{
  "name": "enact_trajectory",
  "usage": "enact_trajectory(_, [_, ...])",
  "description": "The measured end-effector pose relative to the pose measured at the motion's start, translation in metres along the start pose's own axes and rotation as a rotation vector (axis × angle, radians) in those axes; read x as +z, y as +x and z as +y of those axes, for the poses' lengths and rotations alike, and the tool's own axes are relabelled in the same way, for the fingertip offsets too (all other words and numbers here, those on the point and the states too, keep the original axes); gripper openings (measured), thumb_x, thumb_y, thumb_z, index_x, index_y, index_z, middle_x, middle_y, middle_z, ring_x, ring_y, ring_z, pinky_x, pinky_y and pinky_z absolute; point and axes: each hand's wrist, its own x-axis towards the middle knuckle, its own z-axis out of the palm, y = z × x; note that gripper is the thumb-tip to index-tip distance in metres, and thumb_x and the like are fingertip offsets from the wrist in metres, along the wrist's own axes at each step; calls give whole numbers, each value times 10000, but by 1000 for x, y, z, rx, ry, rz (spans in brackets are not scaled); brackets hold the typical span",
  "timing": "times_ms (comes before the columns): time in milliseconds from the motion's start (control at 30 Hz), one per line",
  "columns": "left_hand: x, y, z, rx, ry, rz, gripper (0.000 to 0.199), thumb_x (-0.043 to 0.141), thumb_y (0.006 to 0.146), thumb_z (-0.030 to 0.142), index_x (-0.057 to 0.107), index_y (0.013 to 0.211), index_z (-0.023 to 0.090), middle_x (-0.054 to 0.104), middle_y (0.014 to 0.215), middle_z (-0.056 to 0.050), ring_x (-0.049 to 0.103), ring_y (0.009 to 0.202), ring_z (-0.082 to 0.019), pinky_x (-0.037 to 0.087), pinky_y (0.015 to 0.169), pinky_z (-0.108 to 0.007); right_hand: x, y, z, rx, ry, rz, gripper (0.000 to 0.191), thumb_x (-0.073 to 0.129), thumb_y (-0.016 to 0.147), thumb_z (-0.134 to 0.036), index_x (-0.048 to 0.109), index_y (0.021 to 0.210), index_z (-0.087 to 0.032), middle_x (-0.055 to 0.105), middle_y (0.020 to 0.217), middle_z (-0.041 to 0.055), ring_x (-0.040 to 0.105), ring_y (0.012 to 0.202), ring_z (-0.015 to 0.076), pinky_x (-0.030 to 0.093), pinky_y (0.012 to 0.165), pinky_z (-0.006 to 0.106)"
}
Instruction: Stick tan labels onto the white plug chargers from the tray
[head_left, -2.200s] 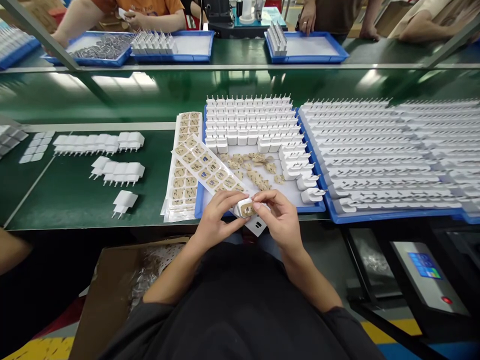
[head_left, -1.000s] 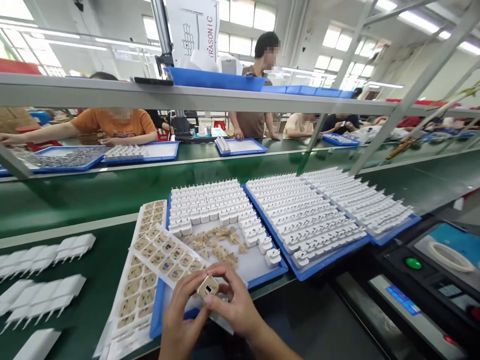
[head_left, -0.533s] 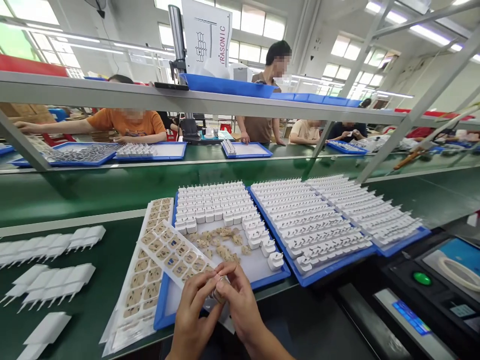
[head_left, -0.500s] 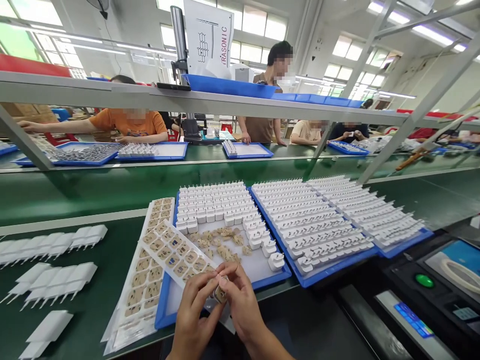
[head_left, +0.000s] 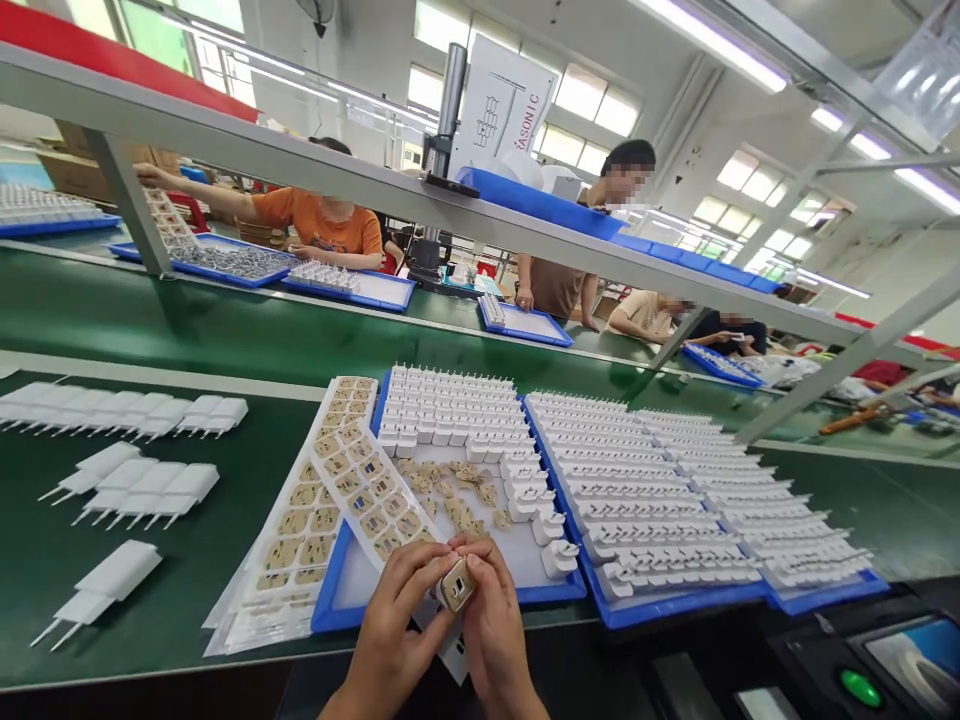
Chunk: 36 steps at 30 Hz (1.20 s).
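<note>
Glossy green tabletop [head_left: 247, 520], matt paper sheets [head_left: 300, 530].

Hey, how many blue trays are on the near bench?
3, side by side: a partly filled tray on the left, a packed tray in the middle, and a third tray on the right.

Chargers [head_left: 450, 405] inside tray [head_left: 536, 592]

L hand [head_left: 397, 635], R hand [head_left: 495, 630] — both bare, slim fingers [head_left: 407, 572], wrists [head_left: 346, 703] uncovered
</note>
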Motion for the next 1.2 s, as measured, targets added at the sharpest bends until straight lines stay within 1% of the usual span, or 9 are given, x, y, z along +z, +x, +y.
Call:
enact_trajectory(133, [-3,-3,-4,-87,-37,46,359,697,845,206,648,1192,287,698,1121,-49,683,1047,-218,596,908,-354,2,1,5,-11,-74,-59,267,731,807,-519,770,915,-278,712,1048,58,642,1047,265,520,951,395])
enact_trajectory(233, [-9,-1,-6,-134,-57,87,352,713,840,204,644,1178,271,698,1112,-51,679,1042,-214,589,910,-351,4,-1,9,1,-107,-108,319,776,788,-476,770,1045,-286,723,1149,59,637,1128,265,487,1016,401])
enact_trajectory(300, [-13,1,-6,-145,-64,105,347,712,845,201,638,1178,262,695,1110,-53,675,1043,-209,581,915,-351,7,-2,10,12,-75,-121,338,800,772,-448,774,1068,-286,713,1220,60,616,1189,264,470,1045,401])
enact_trajectory(433, [-21,6,-4,-153,-94,119,370,734,839,210,618,1189,242,684,1114,-63,658,1054,-205,566,925,-353,14,-5,9,38,28,-162,325,750,814,-463,771,1083,-283,694,1272,74,597,1225,284,512,985,442])
enact_trajectory(567, [-22,8,0,-97,-104,119,384,739,832,165,612,1186,238,666,1106,-66,642,1051,-201,552,924,-357,21,-5,2,-13,-15,-121,161,736,813,-328,764,965,-281,723,1141,38,617,1161,242,487,1017,421])
enact_trajectory(667, [-20,8,3,-41,-76,106,408,731,832,133,600,1202,244,658,1113,-70,630,1060,-205,548,922,-371,24,-4,-2,-25,-1,-104,76,682,818,-265,738,868,-271,719,1052,17,639,1073,213,501,982,401])
enact_trajectory(933, [-18,10,4,104,60,99,419,679,848,82,579,1220,247,651,1111,-70,615,1069,-207,552,938,-393,29,-3,-6,-63,-1,-95,75,676,785,-204,695,821,-266,699,986,-5,637,1012,165,493,952,325])
enact_trajectory(1100, [-18,9,1,111,67,85,431,680,852,96,575,1235,262,658,1109,-68,617,1064,-209,556,937,-396,26,-1,-6,-60,-21,-99,66,648,789,-214,687,798,-266,697,979,1,640,1010,183,498,934,344])
enact_trajectory(1200, [-18,8,-1,69,9,87,444,696,839,93,575,1236,249,655,1103,-72,619,1063,-209,549,936,-389,16,3,-7,-25,-56,-165,126,624,784,-198,714,839,-266,709,1037,18,644,1046,208,512,898,346])
